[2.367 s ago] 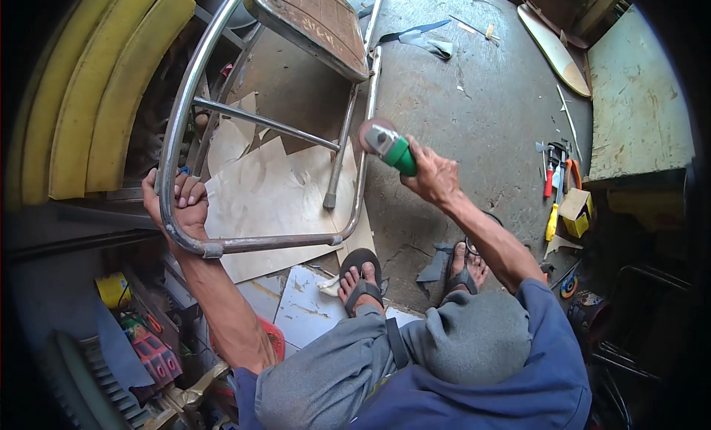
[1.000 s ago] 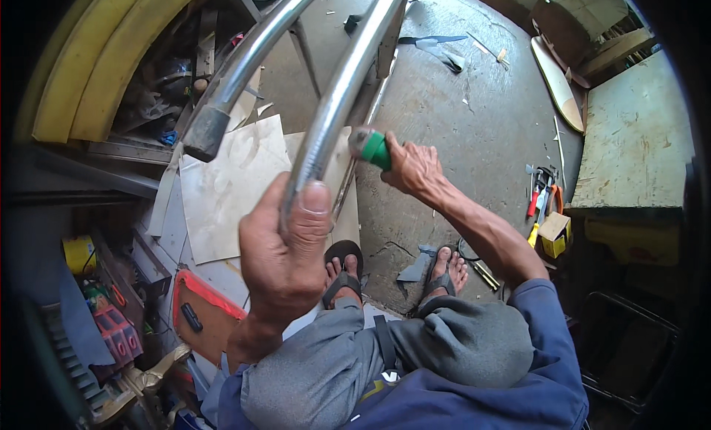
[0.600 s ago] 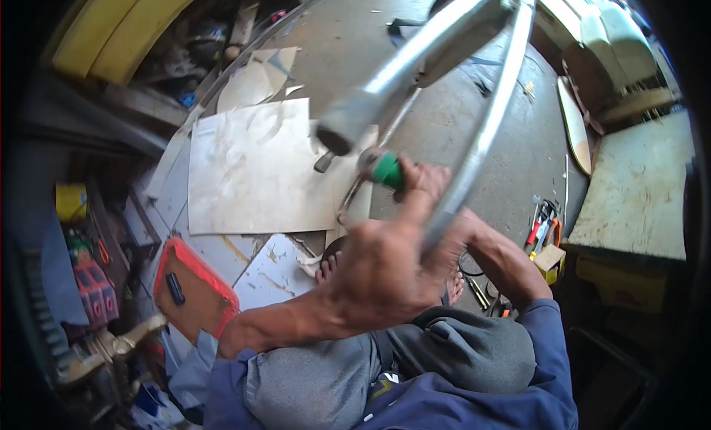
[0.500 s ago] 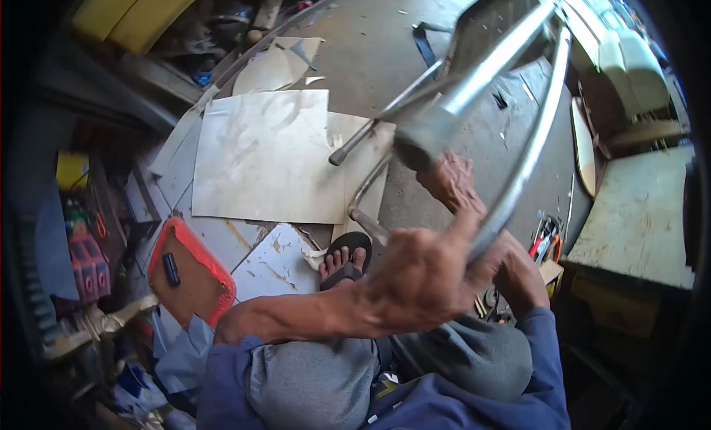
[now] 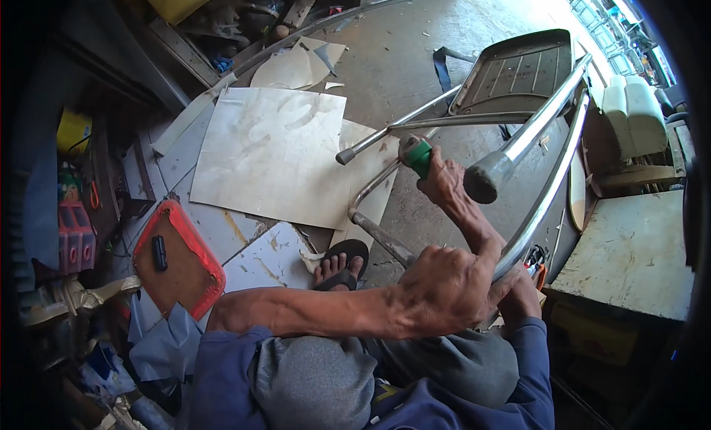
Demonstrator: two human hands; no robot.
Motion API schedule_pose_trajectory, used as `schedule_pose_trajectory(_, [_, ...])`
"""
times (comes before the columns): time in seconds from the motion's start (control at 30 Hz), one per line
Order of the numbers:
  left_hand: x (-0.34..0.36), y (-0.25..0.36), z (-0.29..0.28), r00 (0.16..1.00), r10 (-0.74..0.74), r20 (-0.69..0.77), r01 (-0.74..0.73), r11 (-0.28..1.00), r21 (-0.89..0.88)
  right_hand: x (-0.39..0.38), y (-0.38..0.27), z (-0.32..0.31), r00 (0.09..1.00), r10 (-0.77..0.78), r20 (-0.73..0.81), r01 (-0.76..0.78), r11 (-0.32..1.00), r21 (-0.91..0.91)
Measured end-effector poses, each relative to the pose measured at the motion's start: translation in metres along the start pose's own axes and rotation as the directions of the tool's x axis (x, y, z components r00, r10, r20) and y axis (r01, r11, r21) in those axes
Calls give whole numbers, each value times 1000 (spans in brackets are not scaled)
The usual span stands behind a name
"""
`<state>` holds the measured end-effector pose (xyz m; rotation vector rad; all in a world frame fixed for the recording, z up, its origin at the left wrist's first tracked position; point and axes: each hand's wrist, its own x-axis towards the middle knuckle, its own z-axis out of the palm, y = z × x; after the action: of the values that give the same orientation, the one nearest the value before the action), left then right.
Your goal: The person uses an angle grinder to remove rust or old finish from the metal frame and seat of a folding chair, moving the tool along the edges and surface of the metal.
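Observation:
A tubular metal chair [image 5: 544,140] lies overturned before me, its legs toward me and its dark ribbed seat panel [image 5: 515,73] farther off. My left hand [image 5: 448,293] is closed round its curved tube, near my knees. Reaching under that tube, my right hand [image 5: 446,184] grips a green hand tool [image 5: 417,157] with a round greyish end; its exact kind is unclear. The tool sits close to a lower bar of the chair, and I cannot tell whether they touch. A grey leg cap [image 5: 481,182] is just right of my right hand.
Flat pale sheets [image 5: 270,156] lie on the floor ahead. On the left is a red-edged brown panel [image 5: 178,260] with a black object [image 5: 158,253] on it. A worn pale table [image 5: 629,252] stands at right, near cream cushions [image 5: 633,115]. My sandalled foot [image 5: 341,267] is below the chair.
The chair's raised legs have swung right and down, bringing its seat into fuller view. The green tool in my right hand now shows. My left hand keeps its grip on the tube.

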<state>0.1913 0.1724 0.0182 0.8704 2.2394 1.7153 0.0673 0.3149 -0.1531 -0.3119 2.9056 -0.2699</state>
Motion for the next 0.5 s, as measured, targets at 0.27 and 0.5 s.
schedule_pose_trajectory(0.27, [0,2,-3,1000,-5,-10,6,1000,26,-45,-60,2,976,-211,52,208,976,60])
schedule_pose_trajectory(0.5, [3,6,-13,997,-67,28,68,998,-8,10,28,-8,999,43,-31,-44,998,-42])
